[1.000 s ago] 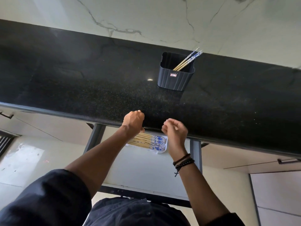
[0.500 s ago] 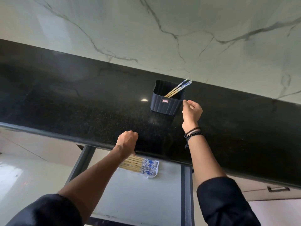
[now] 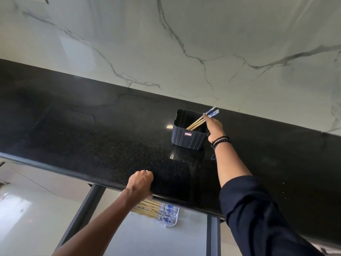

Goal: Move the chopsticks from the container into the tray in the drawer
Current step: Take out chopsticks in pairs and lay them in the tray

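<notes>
A dark ribbed container [image 3: 188, 136] stands on the black countertop [image 3: 92, 130] near the wall. A few bamboo chopsticks with blue-and-white tops [image 3: 200, 121] lean out of its right corner. My right hand [image 3: 214, 127] reaches over the container's right side and pinches these chopsticks just below their patterned ends. My left hand [image 3: 141, 183] is curled into a fist at the counter's front edge, above the open drawer [image 3: 147, 237]. Below it, several matching chopsticks [image 3: 156, 211] lie in a white tray in the drawer, partly hidden by my left wrist.
A white marble wall [image 3: 184, 43] rises behind the counter. Dark drawer rails [image 3: 213, 235] frame the drawer on both sides. Pale cabinet fronts [image 3: 27, 209] lie to the lower left.
My right hand has risen from the drawer to the container and taken hold of the chopsticks in it. My left hand has stayed at the counter edge. The view has tilted upward.
</notes>
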